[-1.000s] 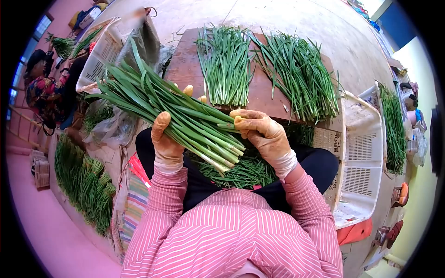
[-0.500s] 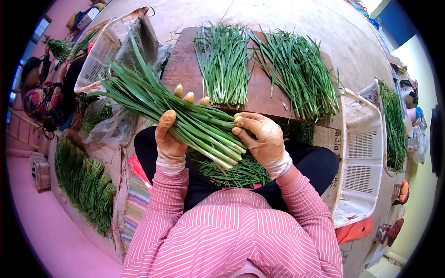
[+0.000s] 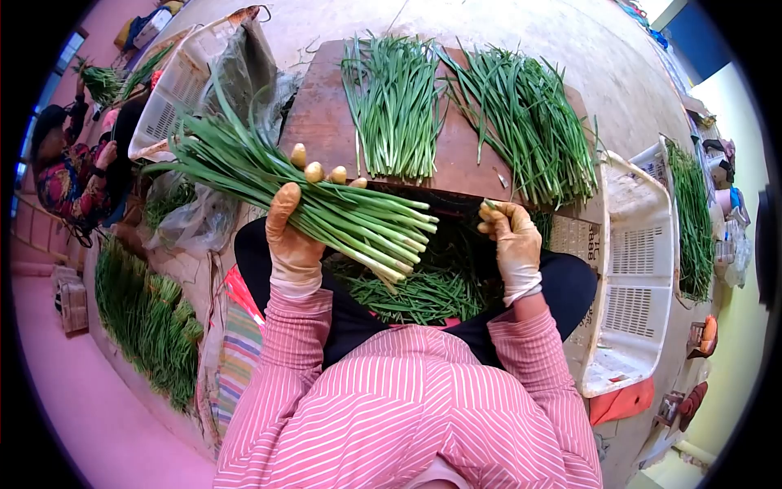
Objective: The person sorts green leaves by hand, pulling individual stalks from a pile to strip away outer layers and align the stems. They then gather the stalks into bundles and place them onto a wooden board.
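My gloved left hand is wrapped round a bunch of garlic chives, with the pale cut ends pointing right and the leaves fanning out to the upper left. Apart from the bunch, my gloved right hand hovers by the board's near edge, fingertips pinched together; what they hold, if anything, is too small to make out. On the brown wooden board lie a left pile of chives and a right pile of chives. Loose green leaves lie below my hands, between my legs.
To the right stand white plastic crates, and more chives lie beyond them. Another crate with plastic sheeting is at the upper left. Bundled chives lie on the left floor. Another person sits at the far left.
My right hand has left the cut ends of the bunch and moved right, toward the board's near edge. My left hand and the bunch have shifted slightly left.
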### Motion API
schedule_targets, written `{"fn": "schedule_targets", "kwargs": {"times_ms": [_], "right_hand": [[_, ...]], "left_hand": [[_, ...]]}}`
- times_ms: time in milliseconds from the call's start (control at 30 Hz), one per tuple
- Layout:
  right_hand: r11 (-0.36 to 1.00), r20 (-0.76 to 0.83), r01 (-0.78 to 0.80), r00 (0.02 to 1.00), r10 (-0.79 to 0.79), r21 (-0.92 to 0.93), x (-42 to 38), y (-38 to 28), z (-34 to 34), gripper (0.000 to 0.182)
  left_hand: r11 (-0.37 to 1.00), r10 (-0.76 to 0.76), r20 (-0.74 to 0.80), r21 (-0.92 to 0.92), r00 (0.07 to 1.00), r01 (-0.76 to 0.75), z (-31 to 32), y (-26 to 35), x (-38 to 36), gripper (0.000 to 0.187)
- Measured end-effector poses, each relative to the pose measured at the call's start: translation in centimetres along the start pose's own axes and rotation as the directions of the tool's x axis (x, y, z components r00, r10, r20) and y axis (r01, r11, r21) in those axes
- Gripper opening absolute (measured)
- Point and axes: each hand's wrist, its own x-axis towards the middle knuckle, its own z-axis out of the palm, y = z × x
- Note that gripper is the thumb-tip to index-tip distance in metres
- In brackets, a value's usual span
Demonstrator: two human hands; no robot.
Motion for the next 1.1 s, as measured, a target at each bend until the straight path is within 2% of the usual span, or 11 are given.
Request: {"fn": "schedule_targets", "kwargs": {"times_ms": [33,67,167,233,300,367,433,533,600,933,1100], "right_hand": [[0.983,0.005,0.039,0.999,-0.039,-0.18,0.3,1.4,-0.8,0.023],[0.827,-0.01,0.25,0.955,-0.295,-0.503,-0.1,1.1,-0.9,0.032],[0.822,0.052,0.352,0.928,-0.369,-0.447,-0.8,-1.9,-0.4,0.028],[0.895,0.047,0.407,0.913,-0.405,-0.183,-1.5,-4.8,1.0,0.016],[0.878,0.145,0.453,0.889,-0.434,-0.155,-2.3,-7.6,2.0,0.015],[0.754,0.23,0.608,0.793,-0.564,-0.25,-2.4,-7.8,3.0,0.015],[0.74,0.355,0.595,0.796,-0.49,-0.313,-2.4,-8.6,3.4,0.02],[0.745,0.399,0.605,0.779,-0.483,-0.28,-2.2,-8.3,3.9,0.02],[0.741,0.506,0.578,0.778,-0.372,-0.343,-2.1,-8.4,3.9,0.02],[0.557,0.572,0.737,0.663,-0.483,-0.383,-1.7,-7.8,4.1,0.014],[0.593,0.505,0.756,0.64,-0.578,-0.279,-1.7,-7.0,4.0,0.012]], "left_hand": [[1.0,-0.001,-0.003,0.0,1.0,0.001,0.1,0.2,0.0,0.053],[1.0,0.018,-0.019,0.017,1.0,-0.018,0.2,0.3,0.0,0.053],[0.998,0.042,-0.024,0.057,0.999,-0.041,0.6,0.5,0.2,0.053],[0.994,0.041,0.033,0.101,0.999,-0.044,0.9,0.4,0.2,0.049],[0.993,0.036,0.023,0.115,0.999,-0.038,1.3,0.2,0.4,0.05],[0.984,0.046,0.016,0.173,0.999,-0.048,1.8,0.0,0.4,0.05],[0.979,0.049,0.015,0.197,0.999,-0.051,2.4,-0.1,0.4,0.051],[0.97,0.056,-0.002,0.235,0.998,-0.054,2.7,-0.1,0.3,0.052],[0.968,0.053,-0.019,0.246,0.998,-0.046,3.0,-0.2,0.1,0.053],[0.969,0.031,0.016,0.246,0.999,-0.034,3.1,-0.6,0.2,0.051],[0.978,0.019,0.018,0.206,1.0,-0.023,2.9,-0.6,0.3,0.051]]}}
